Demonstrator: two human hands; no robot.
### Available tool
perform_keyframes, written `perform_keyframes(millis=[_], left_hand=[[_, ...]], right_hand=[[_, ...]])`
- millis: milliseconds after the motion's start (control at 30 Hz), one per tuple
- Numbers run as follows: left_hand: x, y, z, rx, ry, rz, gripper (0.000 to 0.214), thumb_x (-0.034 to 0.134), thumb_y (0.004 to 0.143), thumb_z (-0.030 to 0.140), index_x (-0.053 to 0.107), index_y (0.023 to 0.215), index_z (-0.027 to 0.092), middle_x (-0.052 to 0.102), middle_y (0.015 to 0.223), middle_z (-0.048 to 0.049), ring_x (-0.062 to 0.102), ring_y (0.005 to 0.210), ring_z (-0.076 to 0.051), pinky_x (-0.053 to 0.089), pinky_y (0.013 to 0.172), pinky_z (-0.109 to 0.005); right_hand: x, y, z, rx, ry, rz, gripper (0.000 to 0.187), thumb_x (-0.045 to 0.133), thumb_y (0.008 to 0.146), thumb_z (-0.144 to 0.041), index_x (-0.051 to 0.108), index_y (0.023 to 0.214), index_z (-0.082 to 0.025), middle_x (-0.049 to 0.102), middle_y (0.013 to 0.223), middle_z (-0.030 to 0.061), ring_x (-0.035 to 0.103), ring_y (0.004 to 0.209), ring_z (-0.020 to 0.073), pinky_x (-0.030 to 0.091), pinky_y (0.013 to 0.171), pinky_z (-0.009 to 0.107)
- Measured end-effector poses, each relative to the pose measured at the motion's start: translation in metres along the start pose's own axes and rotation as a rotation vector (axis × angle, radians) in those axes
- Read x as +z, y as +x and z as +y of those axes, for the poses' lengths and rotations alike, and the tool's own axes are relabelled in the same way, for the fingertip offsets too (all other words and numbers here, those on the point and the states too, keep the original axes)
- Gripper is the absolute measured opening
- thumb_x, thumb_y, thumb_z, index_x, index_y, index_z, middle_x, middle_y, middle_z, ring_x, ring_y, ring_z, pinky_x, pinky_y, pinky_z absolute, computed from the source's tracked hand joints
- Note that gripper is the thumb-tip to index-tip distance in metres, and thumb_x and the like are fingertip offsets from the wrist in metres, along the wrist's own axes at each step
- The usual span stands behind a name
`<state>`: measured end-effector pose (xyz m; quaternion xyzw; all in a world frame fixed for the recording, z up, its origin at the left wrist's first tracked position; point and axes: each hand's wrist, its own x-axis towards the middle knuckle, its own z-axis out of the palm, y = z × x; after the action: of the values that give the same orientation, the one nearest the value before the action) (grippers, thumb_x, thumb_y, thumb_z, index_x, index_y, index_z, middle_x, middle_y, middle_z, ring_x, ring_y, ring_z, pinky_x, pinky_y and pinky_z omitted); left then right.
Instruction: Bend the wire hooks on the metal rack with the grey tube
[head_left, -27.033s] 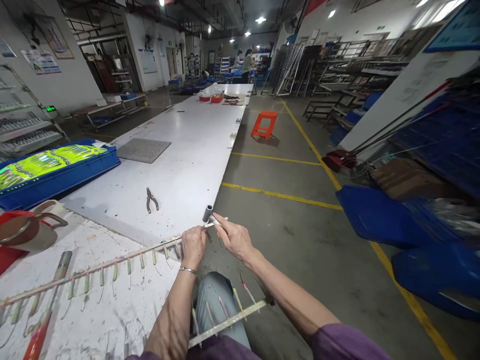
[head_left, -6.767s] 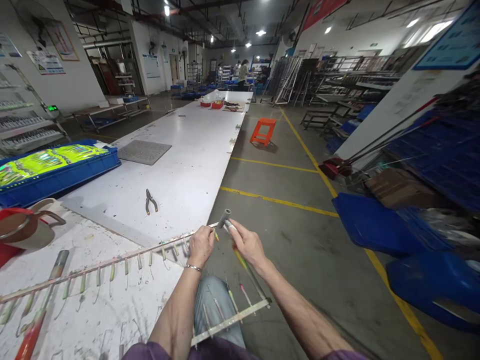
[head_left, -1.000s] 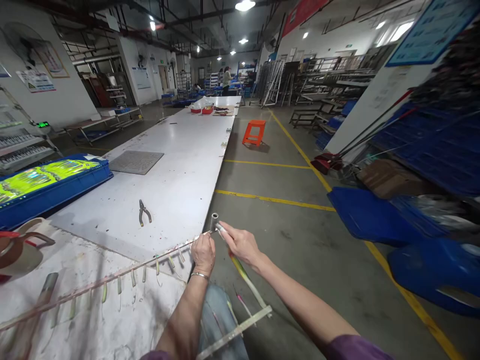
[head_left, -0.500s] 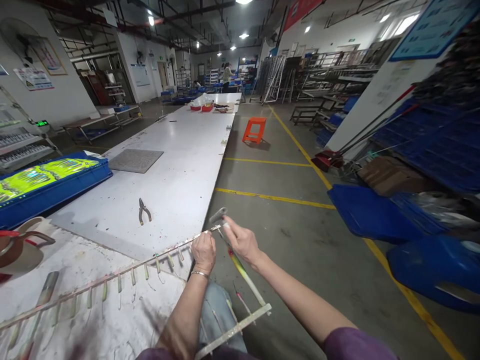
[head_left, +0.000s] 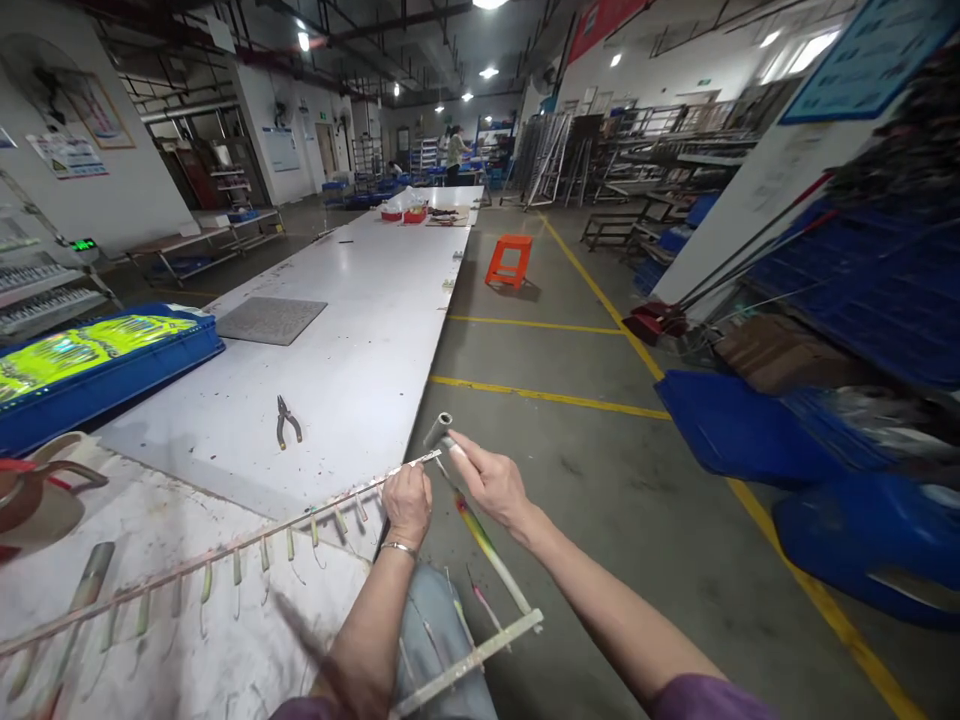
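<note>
My left hand (head_left: 407, 508) is closed around the right end of a long, thin paint-stained strip (head_left: 289, 524). Several short greenish pegs (head_left: 238, 567), some with thin wires, hang from this strip. Just beyond the strip's tip, my right hand (head_left: 491, 485) is closed on a grey tube-like tool (head_left: 437, 430), its hollow end facing up. Fingers hide the rest of that tool. Below my right hand a green, yellow and pink bar (head_left: 484, 540) slants down to a pale crossbar (head_left: 480, 660) over my lap.
Pliers (head_left: 287, 423) lie on the white table (head_left: 360, 340), beyond the strip. A blue crate (head_left: 135, 370) with bright yellow contents and a brown-handled jug (head_left: 45, 500) stand left. A grey mat (head_left: 274, 321) lies farther back. On the floor are an orange stool (head_left: 510, 260) and blue containers (head_left: 870, 545).
The grey tube-like tool has tipped more upright in my right hand, showing its hollow end. My left hand stays on the strip, and the hanging pegs have shifted slightly.
</note>
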<state>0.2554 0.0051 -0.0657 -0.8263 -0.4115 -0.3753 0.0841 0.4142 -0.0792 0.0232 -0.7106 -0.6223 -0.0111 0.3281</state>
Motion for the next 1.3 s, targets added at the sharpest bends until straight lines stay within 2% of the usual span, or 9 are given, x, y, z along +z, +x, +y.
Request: perform_keyframes(millis=[67, 233, 467, 667, 733, 900, 1033, 1200, 1300], left_hand=[[-0.001, 0.001, 0.0, 0.017, 0.002, 0.017, 0.02, 0.062, 0.096, 0.01, 0.078, 0.097, 0.02, 0.071, 0.079, -0.0057, 0.066, 0.074, -0.022, 0.044, 0.072, -0.033], [-0.004, 0.004, 0.002, 0.027, -0.002, 0.039, 0.021, 0.06, 0.098, 0.01, 0.079, 0.1, 0.019, 0.071, 0.078, -0.0058, 0.065, 0.072, -0.022, 0.043, 0.071, -0.033], [-0.001, 0.001, 0.003, 0.017, 0.004, 0.003, 0.02, 0.061, 0.098, 0.012, 0.079, 0.095, 0.02, 0.071, 0.079, -0.0066, 0.065, 0.072, -0.023, 0.043, 0.07, -0.033], [0.002, 0.001, 0.004, -0.024, 0.022, -0.031, 0.021, 0.06, 0.098, 0.011, 0.079, 0.098, 0.02, 0.069, 0.078, -0.0062, 0.065, 0.073, -0.023, 0.044, 0.07, -0.034], [0.0, 0.002, 0.005, -0.026, 0.024, -0.044, 0.02, 0.061, 0.097, 0.011, 0.079, 0.097, 0.02, 0.069, 0.078, -0.0065, 0.065, 0.074, -0.023, 0.044, 0.07, -0.034], [-0.004, 0.005, 0.008, 0.018, 0.014, -0.06, 0.019, 0.061, 0.097, 0.011, 0.078, 0.096, 0.018, 0.069, 0.079, -0.0073, 0.064, 0.075, -0.022, 0.042, 0.071, -0.034], [-0.004, 0.006, 0.009, 0.052, 0.053, -0.052, 0.021, 0.058, 0.101, 0.011, 0.078, 0.098, 0.017, 0.07, 0.08, -0.0075, 0.063, 0.075, -0.022, 0.042, 0.072, -0.034], [-0.002, 0.006, 0.01, 0.117, 0.067, -0.027, 0.022, 0.057, 0.101, 0.009, 0.078, 0.099, 0.015, 0.068, 0.079, -0.0073, 0.062, 0.073, -0.022, 0.04, 0.07, -0.036], [-0.001, 0.006, 0.012, 0.099, 0.085, -0.046, 0.023, 0.056, 0.102, 0.009, 0.078, 0.099, 0.016, 0.068, 0.079, -0.007, 0.062, 0.074, -0.022, 0.04, 0.07, -0.036]], right_hand=[[-0.001, 0.001, 0.001, 0.041, -0.015, 0.071, 0.05, 0.04, 0.113, -0.037, 0.067, 0.152, -0.022, 0.085, 0.119, 0.011, 0.082, 0.092, 0.0196, 0.059, 0.08, 0.023], [-0.003, 0.004, 0.002, 0.11, -0.17, -0.182, 0.044, 0.048, 0.109, -0.038, 0.074, 0.144, -0.031, 0.088, 0.103, 0.0039, 0.082, 0.085, 0.0211, 0.056, 0.069, 0.023], [-0.002, -0.006, -0.004, 0.124, -0.041, -0.162, 0.044, 0.048, 0.108, -0.039, 0.075, 0.141, -0.031, 0.087, 0.105, 0.0045, 0.082, 0.087, 0.022, 0.057, 0.071, 0.024], [-0.014, -0.006, 0.0, 0.153, 0.176, 0.15, 0.054, 0.04, 0.112, -0.045, 0.071, 0.146, -0.015, 0.082, 0.084, 0.0075, 0.073, 0.064, 0.0174, 0.056, 0.066, 0.024], [-0.013, -0.003, 0.0, 0.123, 0.131, 0.156, 0.054, 0.04, 0.112, -0.043, 0.07, 0.147, -0.014, 0.083, 0.09, 0.0092, 0.073, 0.066, 0.017, 0.056, 0.067, 0.024], [-0.01, 0.003, 0.001, 0.131, -0.083, -0.145, 0.044, 0.049, 0.108, -0.037, 0.076, 0.14, -0.024, 0.087, 0.099, 0.0085, 0.08, 0.08, 0.0206, 0.055, 0.07, 0.023], [-0.012, 0.002, 0.001, 0.113, -0.017, 0.026, 0.049, 0.044, 0.112, -0.037, 0.068, 0.152, -0.021, 0.085, 0.116, 0.0105, 0.08, 0.088, 0.0184, 0.056, 0.08, 0.022], [-0.011, -0.001, 0.006, 0.122, -0.103, -0.124, 0.043, 0.051, 0.108, -0.034, 0.076, 0.141, -0.024, 0.087, 0.101, 0.0066, 0.08, 0.081, 0.02, 0.055, 0.069, 0.022], [-0.012, -0.003, 0.008, 0.106, -0.018, 0.033, 0.048, 0.043, 0.112, -0.037, 0.07, 0.149, -0.022, 0.086, 0.111, 0.0091, 0.081, 0.085, 0.0192, 0.057, 0.075, 0.023]])
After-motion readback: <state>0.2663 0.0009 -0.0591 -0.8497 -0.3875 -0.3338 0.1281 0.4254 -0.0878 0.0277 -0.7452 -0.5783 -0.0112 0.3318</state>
